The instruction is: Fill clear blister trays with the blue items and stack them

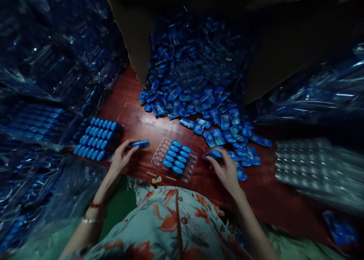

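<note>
A small, flat blue container point(141, 143) with a printed label is pinched between the thumb and fingers of my left hand point(123, 155), left of the clear tray. My right hand point(226, 167) grips another blue container point(215, 153) on the tray's other side; the fingers partly cover it. Between my hands lies a clear plastic tray point(190, 169) with oval pockets. Blue containers point(177, 158) stand in its middle pockets, their glossy oval ends up, while pockets at both sides hold none.
A heap of loose blue containers point(182, 100) spills from a cardboard box point(136, 51) onto the red-brown table point(125, 95). Filled trays point(93, 140) stand at the left beside plastic-wrapped stacks point(57, 55). Clear trays point(313, 167) are stacked at the right.
</note>
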The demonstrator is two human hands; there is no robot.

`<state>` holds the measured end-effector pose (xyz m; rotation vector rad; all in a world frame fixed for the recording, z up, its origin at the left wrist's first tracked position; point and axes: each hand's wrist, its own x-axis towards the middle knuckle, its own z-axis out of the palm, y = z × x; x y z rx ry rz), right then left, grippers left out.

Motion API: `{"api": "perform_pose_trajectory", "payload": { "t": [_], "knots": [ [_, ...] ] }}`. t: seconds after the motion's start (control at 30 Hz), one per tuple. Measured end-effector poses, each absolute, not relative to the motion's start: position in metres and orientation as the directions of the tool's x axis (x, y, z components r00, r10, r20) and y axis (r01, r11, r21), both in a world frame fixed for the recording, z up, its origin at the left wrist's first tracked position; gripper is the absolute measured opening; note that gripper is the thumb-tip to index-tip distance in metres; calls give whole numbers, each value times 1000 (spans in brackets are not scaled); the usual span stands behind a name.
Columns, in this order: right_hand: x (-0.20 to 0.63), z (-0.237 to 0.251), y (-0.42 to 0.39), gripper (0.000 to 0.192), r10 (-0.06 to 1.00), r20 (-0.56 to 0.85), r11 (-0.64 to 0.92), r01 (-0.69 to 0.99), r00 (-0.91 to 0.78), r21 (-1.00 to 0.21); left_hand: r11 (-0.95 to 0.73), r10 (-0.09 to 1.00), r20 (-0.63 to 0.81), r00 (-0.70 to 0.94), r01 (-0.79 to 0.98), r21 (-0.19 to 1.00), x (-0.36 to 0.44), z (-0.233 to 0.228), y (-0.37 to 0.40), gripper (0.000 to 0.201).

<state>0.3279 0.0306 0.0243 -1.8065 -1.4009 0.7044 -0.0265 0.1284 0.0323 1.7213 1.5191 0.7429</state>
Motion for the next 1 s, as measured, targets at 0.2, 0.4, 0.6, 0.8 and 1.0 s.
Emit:
{"api": "perform_pose_trajectory", "payload": {
  "t": [0.2,0.4,0.6,0.8,1.0],
  "knots": [
    [280,44,-11,14,999,47,49,460,-16,-886,-176,913,-81,400,563,807,-27,50,54,18],
    [251,25,-1,25,890,374,451,636,-263,-626,-585,760,164,629,551,595,16,33,52,29],
    [263,27,-2,26,766,416,627,714,-490,-312,-789,586,206,784,494,365,18,28,52,36],
    [258,24,7,26,714,464,679,679,-524,-277,-791,602,163,781,556,255,21,22,41,30],
    [246,30,15,23,773,296,624,757,-562,-192,-823,562,121,818,539,178,30,26,39,27]
  ]
}}
